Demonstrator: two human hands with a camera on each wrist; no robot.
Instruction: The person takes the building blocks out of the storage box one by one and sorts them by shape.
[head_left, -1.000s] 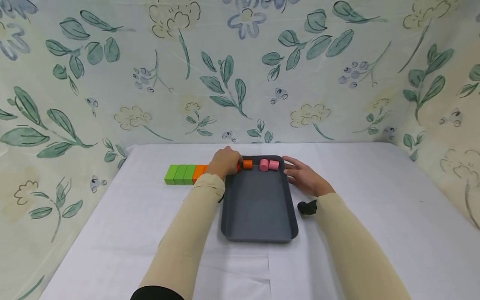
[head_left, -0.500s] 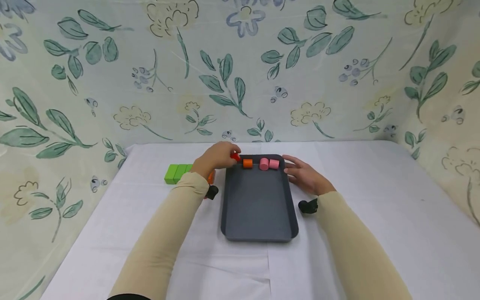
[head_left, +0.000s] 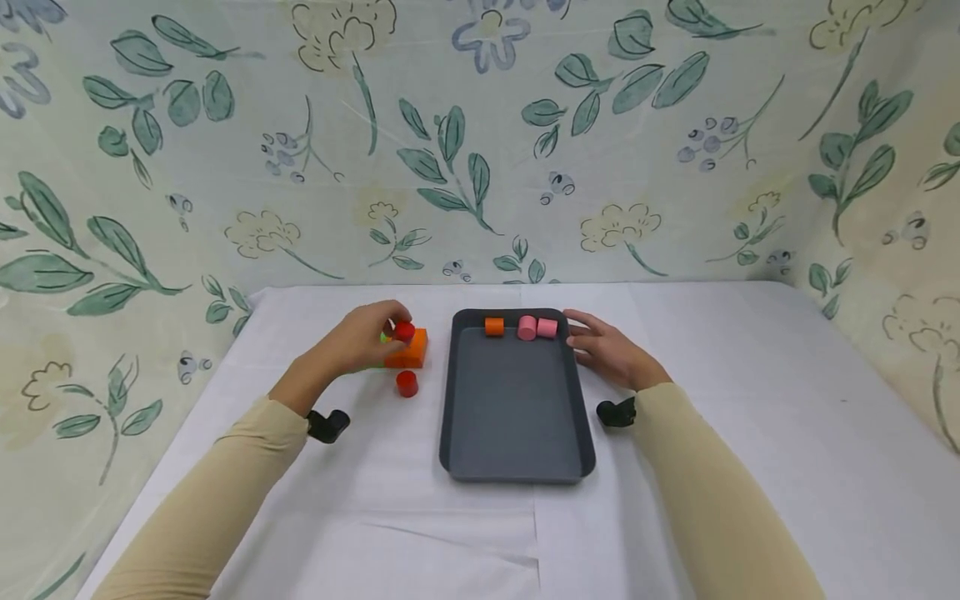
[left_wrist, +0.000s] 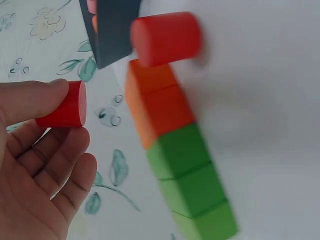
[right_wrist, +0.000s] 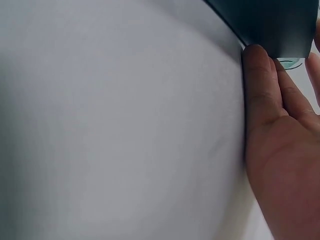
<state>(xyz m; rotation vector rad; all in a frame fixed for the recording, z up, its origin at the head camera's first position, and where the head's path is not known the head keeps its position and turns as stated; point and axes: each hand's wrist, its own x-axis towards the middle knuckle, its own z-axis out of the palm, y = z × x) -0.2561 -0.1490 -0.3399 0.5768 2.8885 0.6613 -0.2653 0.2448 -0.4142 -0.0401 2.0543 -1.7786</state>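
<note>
My left hand (head_left: 356, 340) pinches a red cylinder (left_wrist: 74, 107) between thumb and fingers, left of the tray and over the row of blocks in the head view. A second red cylinder (head_left: 407, 383) stands on the table just in front of the blocks. Orange blocks (head_left: 408, 353) form the row's right end; green blocks (left_wrist: 187, 170) continue it, mostly hidden by my hand in the head view. My right hand (head_left: 613, 354) rests with extended fingers against the right side of the dark grey tray (head_left: 517, 408), near its far corner.
Along the tray's far end lie an orange cylinder (head_left: 494, 327) and two pink cylinders (head_left: 527, 327). A white cloth (head_left: 337, 517) covers the table, and a flowered curtain (head_left: 517, 200) hangs behind it.
My left hand has lifted the red cylinder from the tray's far left corner and carried it left, over the blocks. My right hand has stayed by the tray.
</note>
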